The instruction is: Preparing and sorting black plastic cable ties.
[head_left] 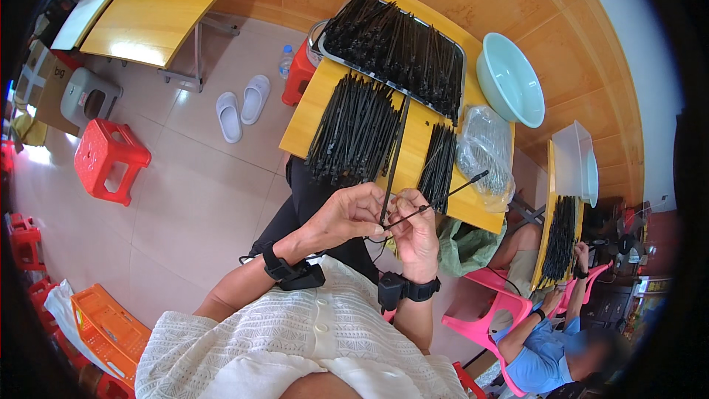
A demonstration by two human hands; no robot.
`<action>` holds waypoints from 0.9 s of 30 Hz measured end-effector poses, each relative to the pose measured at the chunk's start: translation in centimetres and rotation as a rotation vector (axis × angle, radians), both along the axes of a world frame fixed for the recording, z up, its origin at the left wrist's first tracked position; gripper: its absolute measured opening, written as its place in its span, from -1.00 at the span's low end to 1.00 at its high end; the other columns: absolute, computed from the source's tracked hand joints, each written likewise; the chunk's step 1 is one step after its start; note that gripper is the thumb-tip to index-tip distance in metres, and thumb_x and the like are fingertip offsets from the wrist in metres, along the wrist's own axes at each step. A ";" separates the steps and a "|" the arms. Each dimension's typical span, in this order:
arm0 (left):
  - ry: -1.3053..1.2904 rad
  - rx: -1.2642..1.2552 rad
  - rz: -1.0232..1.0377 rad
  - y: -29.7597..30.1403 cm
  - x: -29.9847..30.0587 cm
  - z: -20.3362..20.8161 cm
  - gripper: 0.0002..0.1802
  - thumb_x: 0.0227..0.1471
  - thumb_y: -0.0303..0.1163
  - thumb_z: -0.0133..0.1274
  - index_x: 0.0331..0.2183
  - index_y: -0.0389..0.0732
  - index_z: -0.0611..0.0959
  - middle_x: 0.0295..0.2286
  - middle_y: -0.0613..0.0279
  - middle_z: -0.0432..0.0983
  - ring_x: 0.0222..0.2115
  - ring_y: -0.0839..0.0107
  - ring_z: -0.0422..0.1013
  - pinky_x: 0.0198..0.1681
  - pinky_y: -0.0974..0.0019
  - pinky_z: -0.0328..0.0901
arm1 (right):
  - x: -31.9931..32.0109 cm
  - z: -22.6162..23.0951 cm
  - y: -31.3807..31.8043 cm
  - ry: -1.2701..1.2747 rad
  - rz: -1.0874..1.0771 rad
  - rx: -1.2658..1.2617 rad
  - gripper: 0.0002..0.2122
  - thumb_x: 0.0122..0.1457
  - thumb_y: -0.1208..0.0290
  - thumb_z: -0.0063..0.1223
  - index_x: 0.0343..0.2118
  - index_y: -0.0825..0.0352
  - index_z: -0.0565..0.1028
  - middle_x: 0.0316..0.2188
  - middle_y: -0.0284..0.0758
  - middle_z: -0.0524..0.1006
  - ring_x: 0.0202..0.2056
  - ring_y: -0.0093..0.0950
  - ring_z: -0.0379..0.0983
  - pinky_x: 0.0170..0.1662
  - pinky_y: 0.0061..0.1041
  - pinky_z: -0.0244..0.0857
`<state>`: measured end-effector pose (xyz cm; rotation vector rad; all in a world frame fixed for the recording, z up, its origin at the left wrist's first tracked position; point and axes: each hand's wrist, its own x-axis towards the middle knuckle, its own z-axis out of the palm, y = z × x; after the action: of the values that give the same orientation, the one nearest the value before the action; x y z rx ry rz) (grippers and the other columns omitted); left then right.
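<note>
My left hand is closed, thumb and fingers pinching a long thin black strip that points away from me over the table. Close beside it, my right hand is closed on a thin black rod, which slants up to the right and ends in a thicker dark tip. The two pieces meet between my fingertips, where the join is too small to make out. Just beyond my hands, a pile of black strips and a smaller bundle of them lie on the yellow table.
A metal tray heaped with black strips, a clear plastic bag and a pale green basin stand at the table's far side. A green sack hangs below. A co-worker sits at right. A red stool and slippers are left.
</note>
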<state>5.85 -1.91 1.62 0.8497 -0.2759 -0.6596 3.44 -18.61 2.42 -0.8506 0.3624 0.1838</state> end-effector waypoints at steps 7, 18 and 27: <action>-0.045 0.042 0.011 0.0 0.1 0.3 -0.71 -0.17 -0.71 0.10 -0.36 -0.26 0.39 -0.47 0.32 0.42 -0.44 0.60 0.40 -0.30 0.49 0.35 | 0.0 0.5 0.0 0.021 0.030 -0.005 -0.89 0.04 0.54 0.06 -0.35 0.31 0.41 -0.51 -0.33 0.49 -0.55 -0.52 0.45 -0.60 -0.55 0.36; -0.089 0.076 0.058 -0.2 -0.3 -0.4 -0.86 0.00 -0.53 0.02 -0.46 -0.26 0.36 -0.48 0.34 0.36 -0.46 0.57 0.40 -0.40 0.49 0.30 | -0.8 1.4 1.4 -0.222 -0.134 -0.389 -0.87 0.03 0.60 0.03 -0.33 0.41 0.43 -0.51 -0.35 0.50 -0.57 -0.65 0.37 -0.59 -0.73 0.19; -0.084 0.183 0.071 -0.2 -0.3 -1.0 -0.81 -0.01 -0.57 0.01 -0.54 -0.25 0.33 -0.52 0.37 0.32 -0.49 0.57 0.35 -0.42 0.50 0.25 | -0.3 2.6 2.7 -0.160 -0.228 -0.441 -0.82 0.06 0.56 0.04 -0.25 0.43 0.44 -0.51 -0.35 0.50 -0.59 -0.67 0.37 -0.59 -0.73 0.19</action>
<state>5.58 -2.09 0.59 1.0591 -0.2624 -0.5897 3.14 -15.89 5.06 -1.2408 0.3517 -0.1832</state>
